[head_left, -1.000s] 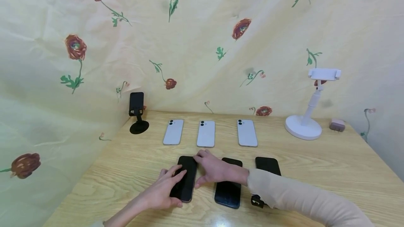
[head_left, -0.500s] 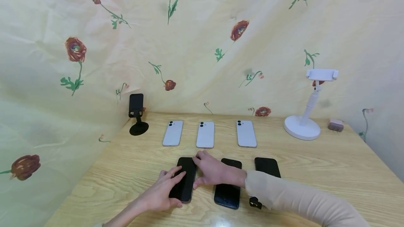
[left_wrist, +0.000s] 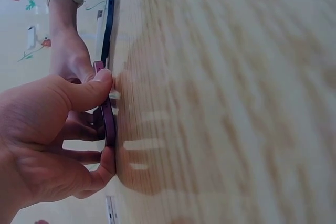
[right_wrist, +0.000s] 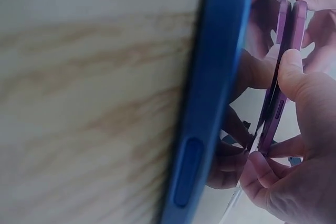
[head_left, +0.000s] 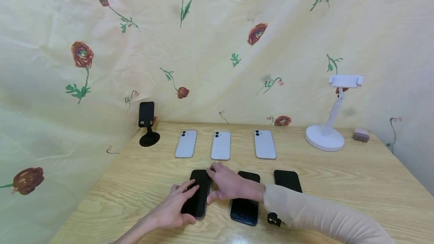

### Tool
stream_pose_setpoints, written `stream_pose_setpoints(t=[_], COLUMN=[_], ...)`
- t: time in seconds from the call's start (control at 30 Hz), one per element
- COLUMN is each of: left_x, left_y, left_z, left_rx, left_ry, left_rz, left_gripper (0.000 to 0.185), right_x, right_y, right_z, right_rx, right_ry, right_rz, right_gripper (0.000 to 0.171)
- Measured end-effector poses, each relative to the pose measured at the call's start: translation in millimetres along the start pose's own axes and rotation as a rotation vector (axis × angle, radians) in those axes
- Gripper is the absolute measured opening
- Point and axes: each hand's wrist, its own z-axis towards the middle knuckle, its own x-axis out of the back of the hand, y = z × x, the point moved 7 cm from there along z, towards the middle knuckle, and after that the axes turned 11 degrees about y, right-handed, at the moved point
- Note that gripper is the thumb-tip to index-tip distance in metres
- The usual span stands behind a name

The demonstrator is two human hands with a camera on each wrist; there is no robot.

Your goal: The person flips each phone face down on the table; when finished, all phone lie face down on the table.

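Note:
A smartphone with a black screen and purple edge [head_left: 199, 203] lies face up on the wooden table, and both hands hold it. My left hand [head_left: 172, 209] has its thumb at the near edge and its fingers over the left side and screen. From the other side, my right hand [head_left: 228, 183] grips the phone with its thumb on the right edge and fingertips at the far right corner. In the left wrist view, the purple frame [left_wrist: 108, 121] sits close over the table. Beneath the right forearm lies a second dark phone [head_left: 245, 210], whose blue edge [right_wrist: 210, 77] fills the right wrist view's middle.
Another black phone [head_left: 287, 180] is partly hidden by the right sleeve [head_left: 305, 206]. Behind lie three white phones, left [head_left: 186, 144], middle [head_left: 220, 146] and right [head_left: 265, 144]. A black phone stand [head_left: 147, 123] is back left; a white stand [head_left: 325, 138] and a plug adapter [head_left: 361, 134] are back right.

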Motion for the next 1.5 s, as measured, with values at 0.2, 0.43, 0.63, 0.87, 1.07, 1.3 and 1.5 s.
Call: stream_pose_setpoints(t=[0.2,0.43,0.63,0.87,1.07,1.3,1.5], left_x=[2.5,2.4,4.2,5.5,6.4,8.9,10.5], left_y=[-0.4,-3.2,-1.6,-0.5,-2.5,-3.3,-2.2], left_z=[-0.9,0.7,0.4,0.5,1.2,1.5,1.3], left_rx=[0.002,0.035,0.019,-0.026,-0.019,-0.010,-0.007], left_ry=[-0.008,-0.045,-0.048,-0.061,-0.086,-0.096,-0.102], left_rz=[-0.032,-0.054,-0.063,-0.060,-0.085,-0.100,-0.104], left_gripper=[0.090,0.089,0.089,0.089,0.088,0.088,0.090], right_x=[3,8,11,13,14,15,19], right_y=[-1,-2,-4,-4,-5,-6,-9], right_z=[2,2,2,3,4,5,8], right_rx=[0.002,-0.002,-0.020,-0.031,-0.021,-0.032,-0.043], right_ry=[0.012,0.023,0.029,0.037,0.046,0.038,0.049], right_rz=[0.022,0.047,0.078,0.096,0.105,0.117,0.131], right_gripper=[0.091,0.091,0.090,0.089,0.090,0.091,0.090])
